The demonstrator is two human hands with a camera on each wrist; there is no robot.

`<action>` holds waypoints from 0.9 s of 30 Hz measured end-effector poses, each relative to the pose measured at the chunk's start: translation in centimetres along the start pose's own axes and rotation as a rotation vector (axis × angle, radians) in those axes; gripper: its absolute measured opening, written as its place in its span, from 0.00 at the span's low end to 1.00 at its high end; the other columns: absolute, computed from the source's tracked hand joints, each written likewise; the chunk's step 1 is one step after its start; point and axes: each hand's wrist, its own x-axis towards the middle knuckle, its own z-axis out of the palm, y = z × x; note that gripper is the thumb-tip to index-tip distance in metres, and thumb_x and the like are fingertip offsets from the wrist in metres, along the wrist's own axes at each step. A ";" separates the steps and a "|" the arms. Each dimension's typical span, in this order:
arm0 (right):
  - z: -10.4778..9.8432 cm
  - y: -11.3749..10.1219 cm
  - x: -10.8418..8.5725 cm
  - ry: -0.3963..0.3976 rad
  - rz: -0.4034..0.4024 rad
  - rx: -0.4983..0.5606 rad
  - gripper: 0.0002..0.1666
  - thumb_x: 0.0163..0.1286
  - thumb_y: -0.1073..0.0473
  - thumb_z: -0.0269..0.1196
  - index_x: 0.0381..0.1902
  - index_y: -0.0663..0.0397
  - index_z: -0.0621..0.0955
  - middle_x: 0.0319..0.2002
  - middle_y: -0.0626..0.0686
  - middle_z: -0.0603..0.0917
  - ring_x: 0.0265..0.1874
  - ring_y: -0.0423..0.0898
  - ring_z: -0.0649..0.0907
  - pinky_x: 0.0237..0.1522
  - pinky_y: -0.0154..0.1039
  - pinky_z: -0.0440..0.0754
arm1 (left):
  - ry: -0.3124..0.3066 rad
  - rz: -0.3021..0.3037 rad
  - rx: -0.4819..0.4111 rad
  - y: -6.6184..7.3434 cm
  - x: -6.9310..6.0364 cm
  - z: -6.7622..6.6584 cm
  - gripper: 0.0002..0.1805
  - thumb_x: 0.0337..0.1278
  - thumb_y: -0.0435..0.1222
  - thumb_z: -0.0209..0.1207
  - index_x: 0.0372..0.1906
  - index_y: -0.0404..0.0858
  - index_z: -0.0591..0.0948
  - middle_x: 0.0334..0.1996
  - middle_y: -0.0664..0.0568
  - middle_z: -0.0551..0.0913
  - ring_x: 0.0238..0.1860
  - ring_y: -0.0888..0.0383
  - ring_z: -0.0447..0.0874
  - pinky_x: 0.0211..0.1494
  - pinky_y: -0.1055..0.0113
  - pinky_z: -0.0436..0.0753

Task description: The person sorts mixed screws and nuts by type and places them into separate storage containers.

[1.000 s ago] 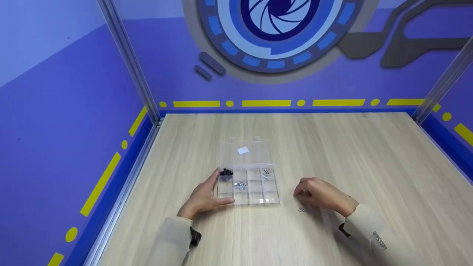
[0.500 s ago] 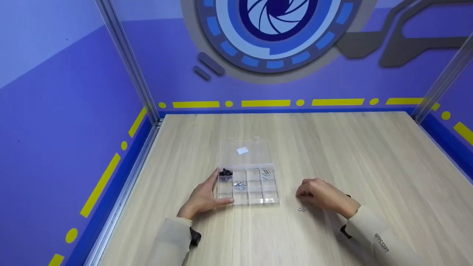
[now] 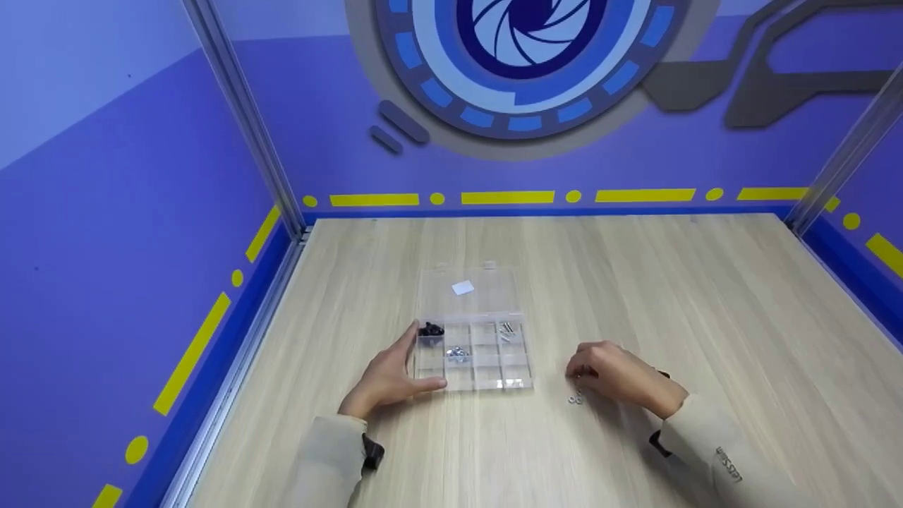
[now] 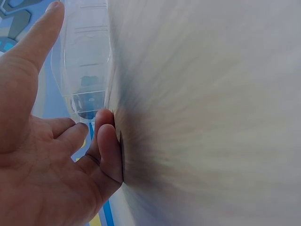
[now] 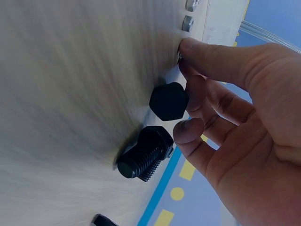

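A clear compartment box [image 3: 487,367] lies with its lid folded back. My left hand [image 3: 384,374] rests against its left side, index finger at the back left, thumb straight along the front edge. The left wrist view shows this hand [image 4: 61,150] wide open beside the box's end [image 4: 87,56]. To the right of the box my right hand [image 3: 614,370] touches down on the table. In the right wrist view its thumb and index finger [image 5: 188,70] pinch a small metal nut, mostly hidden. Black hex bolts [image 5: 155,146] lie by the fingers, and silver nuts [image 5: 188,23] lie beyond the thumb.
Black bolts [image 3: 432,329], silver nuts [image 3: 457,353] and silver screws [image 3: 507,331] sit in separate compartments. A white label [image 3: 463,287] is on the transparent lid [image 3: 487,296]. Blue-purple walls [image 3: 176,197] and metal rails [image 3: 243,113] enclose the wooden table [image 3: 670,282].
My right hand has shifted slightly to the right, its fingers still low at the loose nuts. The left hand and the box have stayed in place.
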 end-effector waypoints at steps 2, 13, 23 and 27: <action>0.0 0.0 0.0 0.005 -0.005 -0.002 0.12 0.59 0.73 0.72 0.35 0.51 0.89 0.34 0.44 0.85 0.35 0.38 0.83 0.36 0.38 0.86 | 0.000 0.001 0.004 0.0 0.0 0.0 0.67 0.45 0.59 0.77 0.84 0.43 0.50 0.80 0.42 0.58 0.77 0.37 0.59 0.78 0.43 0.61; 0.0 -0.2 0.0 0.015 -0.009 -0.004 0.12 0.59 0.74 0.70 0.34 0.51 0.89 0.33 0.44 0.85 0.34 0.38 0.83 0.34 0.36 0.85 | 0.001 -0.001 0.007 0.1 0.0 0.0 0.67 0.44 0.59 0.77 0.84 0.42 0.50 0.80 0.41 0.58 0.77 0.37 0.59 0.78 0.43 0.61; -0.3 -0.5 0.0 0.011 0.005 -0.006 0.11 0.62 0.73 0.70 0.34 0.50 0.90 0.33 0.45 0.85 0.34 0.39 0.82 0.33 0.36 0.83 | -0.008 0.008 0.007 0.0 -0.1 -0.1 0.67 0.46 0.59 0.76 0.84 0.43 0.49 0.80 0.41 0.58 0.77 0.37 0.59 0.77 0.42 0.63; -0.3 -0.6 0.1 0.010 0.013 -0.002 0.10 0.62 0.72 0.70 0.34 0.51 0.90 0.33 0.45 0.85 0.33 0.38 0.81 0.33 0.35 0.83 | -0.005 0.003 0.013 0.0 -0.1 -0.1 0.67 0.45 0.59 0.76 0.84 0.43 0.50 0.80 0.41 0.58 0.77 0.37 0.59 0.77 0.43 0.63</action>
